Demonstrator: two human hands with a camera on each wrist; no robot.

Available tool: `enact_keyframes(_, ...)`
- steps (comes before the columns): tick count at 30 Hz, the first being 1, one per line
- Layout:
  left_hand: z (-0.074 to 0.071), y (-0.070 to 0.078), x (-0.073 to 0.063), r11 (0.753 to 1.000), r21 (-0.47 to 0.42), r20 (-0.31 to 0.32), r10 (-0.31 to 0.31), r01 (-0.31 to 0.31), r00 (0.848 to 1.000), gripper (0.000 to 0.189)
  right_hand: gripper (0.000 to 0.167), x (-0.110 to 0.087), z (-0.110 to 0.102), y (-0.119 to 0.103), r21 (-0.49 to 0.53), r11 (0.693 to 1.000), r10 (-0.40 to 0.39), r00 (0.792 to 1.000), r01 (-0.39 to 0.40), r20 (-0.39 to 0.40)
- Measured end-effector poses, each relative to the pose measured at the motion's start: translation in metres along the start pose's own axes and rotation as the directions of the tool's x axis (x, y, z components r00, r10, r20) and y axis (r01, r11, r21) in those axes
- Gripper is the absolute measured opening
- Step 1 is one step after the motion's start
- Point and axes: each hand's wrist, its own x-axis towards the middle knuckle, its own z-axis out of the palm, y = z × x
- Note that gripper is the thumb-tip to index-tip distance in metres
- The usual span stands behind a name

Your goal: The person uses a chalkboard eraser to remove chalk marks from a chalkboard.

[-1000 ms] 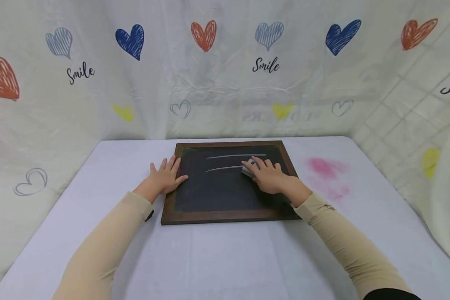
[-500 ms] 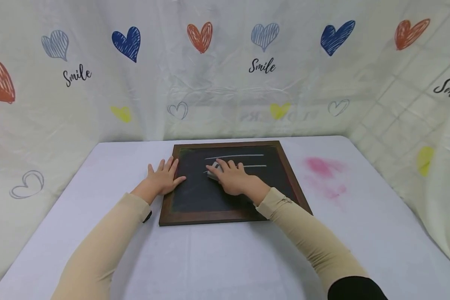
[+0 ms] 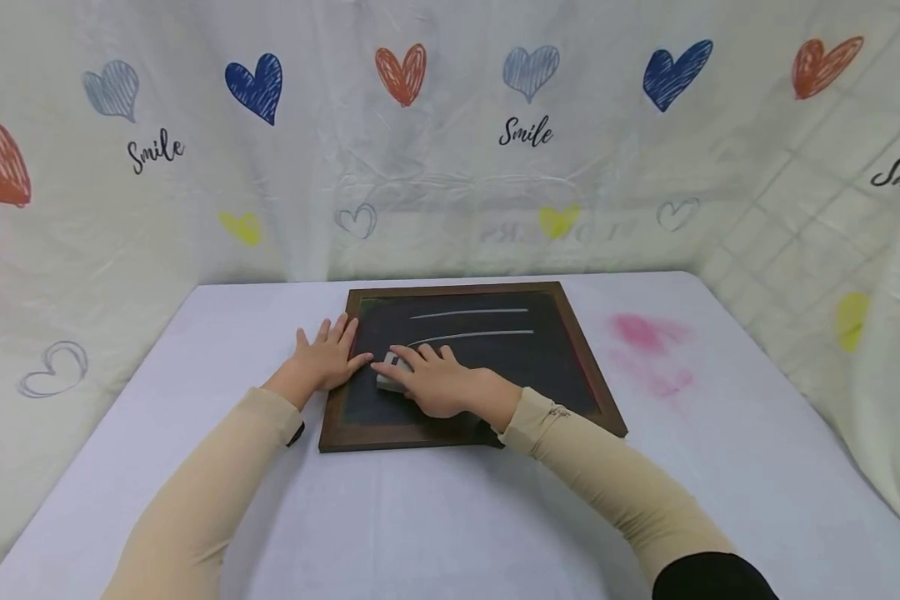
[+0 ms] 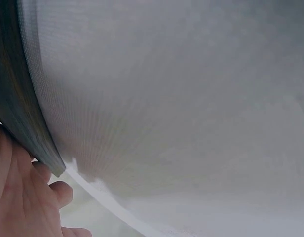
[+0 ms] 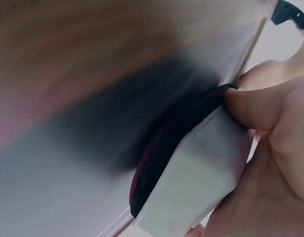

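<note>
A wood-framed chalkboard lies flat on the table with two long white chalk lines across its upper half. My right hand grips a board eraser over the left part of the board, just below the left end of the lower line. Close up in the right wrist view, the eraser has a white body and a dark felt pad facing the board, with the thumb at its edge. Fingers spread, my left hand rests on the board's left frame; the left wrist view shows it at the frame edge.
A white cloth covers the table. To the right of the board is a pink smudge on the cloth. Behind the table hangs a pale curtain printed with hearts and "Smile".
My right hand has swept the eraser from the board's right side to its left and a little nearer to me. Both chalk lines show throughout. The left hand stays on the frame.
</note>
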Motion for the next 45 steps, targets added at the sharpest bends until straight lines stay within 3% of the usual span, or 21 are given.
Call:
enact_keyframes(6,-0.001,0.0,0.0,1.0,-0.016,-0.005,0.001,-0.002,1.0,0.083,0.062,-0.018,0.004,0.047,0.11,0.992,0.062,0.998,-0.059,-0.032)
enact_keyframes(11,-0.002,0.001,0.0,1.0,-0.026,0.001,0.014,-0.014,1.0,0.082,0.062,-0.052,0.012,0.093,0.158,0.979,0.138,0.988,-0.126,-0.071)
enact_keyframes(16,-0.004,0.001,-0.002,1.0,-0.017,0.002,0.009,-0.009,1.0,0.082,0.062,-0.083,0.018,0.124,0.183,0.968,0.19,0.978,-0.172,-0.087)
enact_keyframes(21,-0.007,0.002,-0.006,0.999,-0.034,0.003,0.017,-0.017,1.0,0.081,0.06,-0.1,0.021,0.139,0.175,0.972,0.178,0.976,-0.154,-0.128)
enact_keyframes(30,-0.004,0.002,-0.005,0.999,-0.034,0.01,0.011,-0.01,1.0,0.08,0.059,-0.108,0.032,0.161,0.243,0.966,0.136,0.975,-0.091,-0.174)
enact_keyframes(38,-0.001,0.0,-0.002,1.0,-0.024,0.015,0.009,-0.009,1.0,0.081,0.054,-0.117,0.024,0.178,0.167,0.984,0.108,0.963,-0.068,-0.248)
enact_keyframes(45,-0.001,-0.001,-0.002,0.999,-0.034,0.001,0.01,-0.009,1.0,0.081,0.053,-0.114,0.018,0.191,0.136,0.989,0.095,0.964,-0.062,-0.25)
